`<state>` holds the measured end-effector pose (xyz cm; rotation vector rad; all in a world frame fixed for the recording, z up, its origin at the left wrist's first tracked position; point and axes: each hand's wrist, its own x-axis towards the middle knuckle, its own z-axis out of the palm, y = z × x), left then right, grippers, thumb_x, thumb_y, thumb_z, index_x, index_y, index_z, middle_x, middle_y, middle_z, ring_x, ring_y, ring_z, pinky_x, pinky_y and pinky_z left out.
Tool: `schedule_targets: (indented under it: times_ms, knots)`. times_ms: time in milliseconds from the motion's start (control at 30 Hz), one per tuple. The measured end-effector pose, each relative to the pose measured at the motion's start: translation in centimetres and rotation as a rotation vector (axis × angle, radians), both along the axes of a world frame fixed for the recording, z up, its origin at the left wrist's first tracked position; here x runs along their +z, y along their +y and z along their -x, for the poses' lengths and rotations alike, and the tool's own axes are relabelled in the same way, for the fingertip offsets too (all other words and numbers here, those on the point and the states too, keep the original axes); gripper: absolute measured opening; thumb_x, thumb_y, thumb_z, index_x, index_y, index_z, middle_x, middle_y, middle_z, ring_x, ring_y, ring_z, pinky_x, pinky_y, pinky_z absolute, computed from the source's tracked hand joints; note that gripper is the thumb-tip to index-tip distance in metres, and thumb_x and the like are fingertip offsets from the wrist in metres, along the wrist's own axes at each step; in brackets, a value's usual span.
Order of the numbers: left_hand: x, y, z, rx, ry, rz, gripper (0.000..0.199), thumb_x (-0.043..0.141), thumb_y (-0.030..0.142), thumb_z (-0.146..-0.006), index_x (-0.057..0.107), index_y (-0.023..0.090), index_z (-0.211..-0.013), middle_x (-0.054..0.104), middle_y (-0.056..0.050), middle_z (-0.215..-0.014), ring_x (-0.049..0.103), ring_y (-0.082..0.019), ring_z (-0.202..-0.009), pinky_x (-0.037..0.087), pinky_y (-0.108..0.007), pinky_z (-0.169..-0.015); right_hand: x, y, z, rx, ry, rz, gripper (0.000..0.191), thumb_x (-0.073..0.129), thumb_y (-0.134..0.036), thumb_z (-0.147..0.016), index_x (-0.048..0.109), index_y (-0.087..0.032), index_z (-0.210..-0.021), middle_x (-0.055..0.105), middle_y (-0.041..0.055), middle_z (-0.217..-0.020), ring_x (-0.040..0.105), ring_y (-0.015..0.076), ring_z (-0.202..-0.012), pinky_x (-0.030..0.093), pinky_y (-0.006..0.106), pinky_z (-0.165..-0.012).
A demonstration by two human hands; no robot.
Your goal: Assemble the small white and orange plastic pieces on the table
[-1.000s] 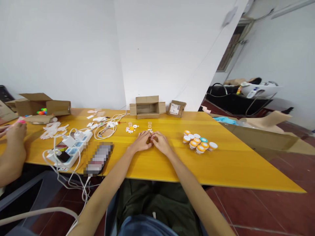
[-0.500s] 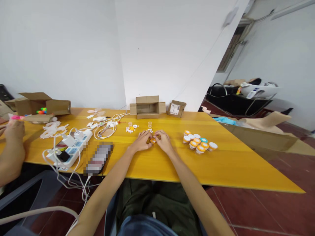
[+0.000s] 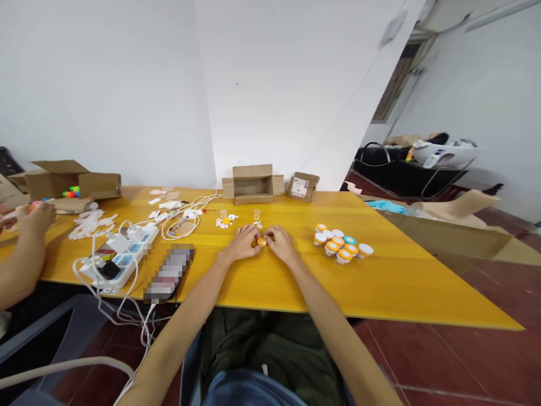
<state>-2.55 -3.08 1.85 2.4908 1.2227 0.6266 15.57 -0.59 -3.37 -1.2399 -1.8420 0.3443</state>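
Note:
My left hand (image 3: 244, 242) rests on the yellow table with its thumb and fingers closed on the rim of a small round orange cap (image 3: 262, 242). A bit of white shows in the middle of the cap. At the cap's right edge, my right hand (image 3: 279, 243) has its thumb and fingertips pinched together; whatever lies between them is too small to make out. Just beyond my hands are small white pieces (image 3: 257, 224) and a clear little cup (image 3: 257, 214). More white discs and rings (image 3: 222, 223) lie to the left, around an orange piece (image 3: 226, 221).
Several lidded jars (image 3: 338, 243), orange, white and teal, stand grouped on the right. Cardboard boxes (image 3: 253, 189) line the back. On the left are a power strip (image 3: 131, 254) with cables, a phone (image 3: 169, 273), and another person's hand (image 3: 36, 220) near a box of coloured pieces.
The orange cap has tilted slightly between my fingers, its face showing more now. My hands stay almost in place. At far left, the other person's hand has shifted right.

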Motion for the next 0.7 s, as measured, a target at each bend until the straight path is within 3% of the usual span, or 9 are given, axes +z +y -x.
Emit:
schedule_targets:
  times_ms: [367, 700]
  knots:
    - [0.0, 0.1, -0.1, 0.048, -0.004, -0.027, 0.012, 0.062, 0.022, -0.081, 0.051, 0.024, -0.086, 0.061, -0.003, -0.100, 0.054, -0.026, -0.106, 0.041, -0.042, -0.096, 1.6, -1.7, 0.4, 0.125, -0.028, -0.036, 0.017, 0.061, -0.008, -0.079, 0.064, -0.024, -0.073, 0.068, 0.0041, -0.098, 0.064, 0.0204, -0.100, 0.050, 0.035, -0.092]
    - [-0.8, 0.6, 0.2, -0.002, -0.015, -0.081, 0.012, 0.064, 0.025, -0.083, 0.056, 0.025, -0.092, 0.062, -0.003, -0.104, 0.053, -0.026, -0.106, 0.042, -0.042, -0.095, 1.4, -1.7, 0.4, 0.081, -0.096, -0.022, 0.017, 0.065, -0.008, -0.079, 0.066, -0.024, -0.074, 0.067, 0.0039, -0.097, 0.064, 0.0200, -0.099, 0.051, 0.033, -0.090]
